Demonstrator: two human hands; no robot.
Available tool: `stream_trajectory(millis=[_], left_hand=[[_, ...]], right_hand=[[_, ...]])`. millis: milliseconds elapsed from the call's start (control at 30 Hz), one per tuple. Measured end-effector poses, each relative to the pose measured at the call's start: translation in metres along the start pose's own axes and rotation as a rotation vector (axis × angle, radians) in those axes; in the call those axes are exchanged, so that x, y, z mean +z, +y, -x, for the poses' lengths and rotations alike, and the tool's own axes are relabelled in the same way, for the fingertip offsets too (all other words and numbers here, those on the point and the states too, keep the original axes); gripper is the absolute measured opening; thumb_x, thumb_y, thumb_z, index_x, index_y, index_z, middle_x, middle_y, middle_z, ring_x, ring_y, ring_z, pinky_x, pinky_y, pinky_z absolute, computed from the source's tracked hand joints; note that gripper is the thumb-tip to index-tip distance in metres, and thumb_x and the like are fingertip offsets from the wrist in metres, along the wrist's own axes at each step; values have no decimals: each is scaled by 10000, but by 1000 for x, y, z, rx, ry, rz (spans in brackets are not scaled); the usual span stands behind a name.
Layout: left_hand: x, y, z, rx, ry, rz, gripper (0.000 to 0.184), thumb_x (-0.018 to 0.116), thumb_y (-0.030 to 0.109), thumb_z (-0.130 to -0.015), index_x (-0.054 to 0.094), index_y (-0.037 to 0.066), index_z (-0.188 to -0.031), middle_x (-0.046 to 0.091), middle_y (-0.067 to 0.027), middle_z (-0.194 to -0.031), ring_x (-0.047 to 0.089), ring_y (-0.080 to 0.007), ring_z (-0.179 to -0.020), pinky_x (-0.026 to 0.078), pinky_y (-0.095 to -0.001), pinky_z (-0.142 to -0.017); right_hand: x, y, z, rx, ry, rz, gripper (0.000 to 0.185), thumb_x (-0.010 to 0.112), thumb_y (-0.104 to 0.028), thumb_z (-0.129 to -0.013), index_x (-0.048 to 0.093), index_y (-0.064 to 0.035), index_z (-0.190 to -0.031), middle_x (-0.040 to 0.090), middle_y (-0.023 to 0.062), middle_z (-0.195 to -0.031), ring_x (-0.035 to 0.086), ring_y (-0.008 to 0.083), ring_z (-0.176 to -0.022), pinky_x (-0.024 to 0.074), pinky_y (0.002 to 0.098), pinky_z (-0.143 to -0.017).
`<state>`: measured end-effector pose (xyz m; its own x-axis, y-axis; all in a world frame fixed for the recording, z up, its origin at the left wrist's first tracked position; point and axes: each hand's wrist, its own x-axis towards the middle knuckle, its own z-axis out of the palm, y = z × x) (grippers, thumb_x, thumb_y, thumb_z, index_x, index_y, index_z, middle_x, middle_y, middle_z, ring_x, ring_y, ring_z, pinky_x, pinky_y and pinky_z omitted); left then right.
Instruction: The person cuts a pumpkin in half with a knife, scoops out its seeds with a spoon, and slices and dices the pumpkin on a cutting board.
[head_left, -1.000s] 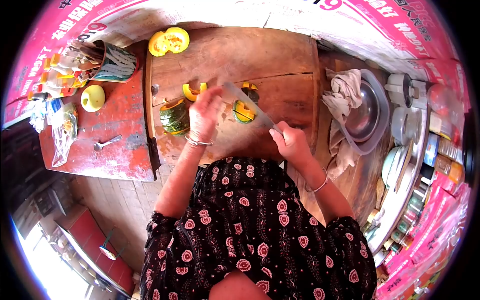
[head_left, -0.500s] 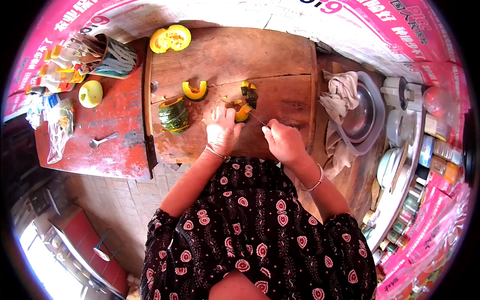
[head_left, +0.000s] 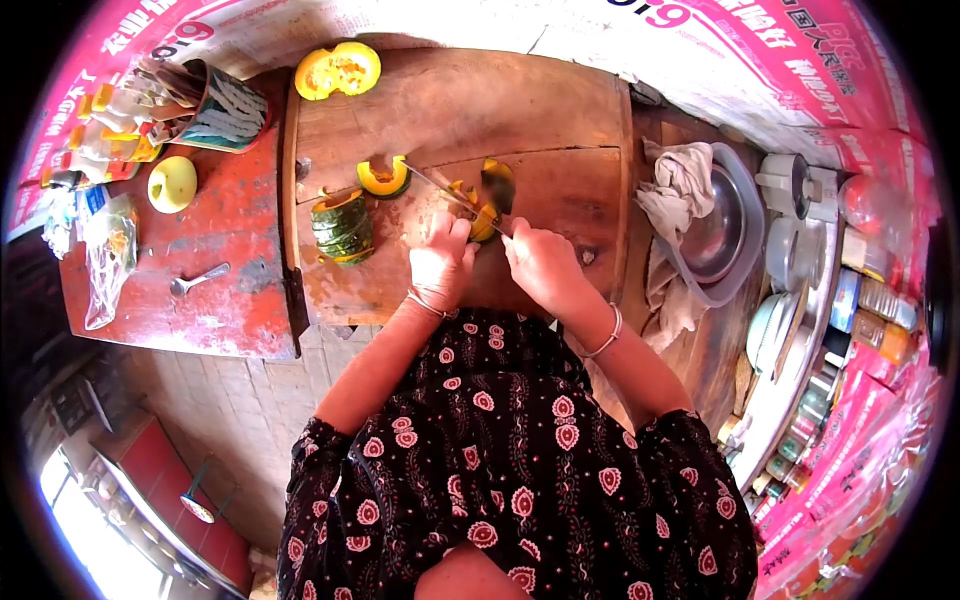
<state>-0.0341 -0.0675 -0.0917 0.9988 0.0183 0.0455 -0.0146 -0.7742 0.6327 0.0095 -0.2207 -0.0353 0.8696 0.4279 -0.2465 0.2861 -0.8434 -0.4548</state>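
Pink "人民保险" poster [head_left: 768, 42] beyond knife [head_left: 436, 183], pumpkin [head_left: 342, 228]

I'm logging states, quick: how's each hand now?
Left hand: beside the green-rinded yellow pumpkin piece; grip unclear.
Right hand: closed, holding a long silvery metal knife.

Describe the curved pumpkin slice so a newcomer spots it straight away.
Find the big brown wooden surface in front of the person. On its left side, beyond the left hand, the curved pumpkin slice lies just past the thick green pumpkin chunk. Unlike that chunk and the broad yellow pumpkin piece in the far-left corner, it forms an open U.
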Motion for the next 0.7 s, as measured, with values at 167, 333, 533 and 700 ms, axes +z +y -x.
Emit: stream_trajectory(millis=[167,333,533,700], left_hand=[[-3,-1,3,-1,78,78,309,714,102,-653,531,67,-900,510,-116,-943,538,-318,-876,492,-412,-633],[-3,-6,4,12,111,127,307,710,80,-644,537,64,-897,527,-122,-913,536,-323,-875,486,-417,-683],[-2,-7,2,-26,49,134,283,698,83,-650,540,61,-884,535,-119,-887,541,-325,-860,483,-416,-683],[-4,-7,3,-37,70,149,292,688,46,-669,574,48,-938,564,-141,-895,578,-350,-820,479,-409,-677]], right_hand=[[-14,-7,-4,3,-79,48,141,520,-133,-856,502,2,-818,596,225,-644,610,412,-646,491,489,-582],[-31,-15,3,2,-160,18,156,522,-127,-845,504,22,-803,603,245,-670,621,413,-679,497,494,-602],[-3,-12,1,110,-84,-77,179,533,-152,-860,508,18,-807,604,247,-683,613,427,-690,495,503,-615],[-3,-14,-8,77,-97,-48,195,523,-178,-885,506,13,-848,593,262,-692,590,450,-692,468,519,-608]])
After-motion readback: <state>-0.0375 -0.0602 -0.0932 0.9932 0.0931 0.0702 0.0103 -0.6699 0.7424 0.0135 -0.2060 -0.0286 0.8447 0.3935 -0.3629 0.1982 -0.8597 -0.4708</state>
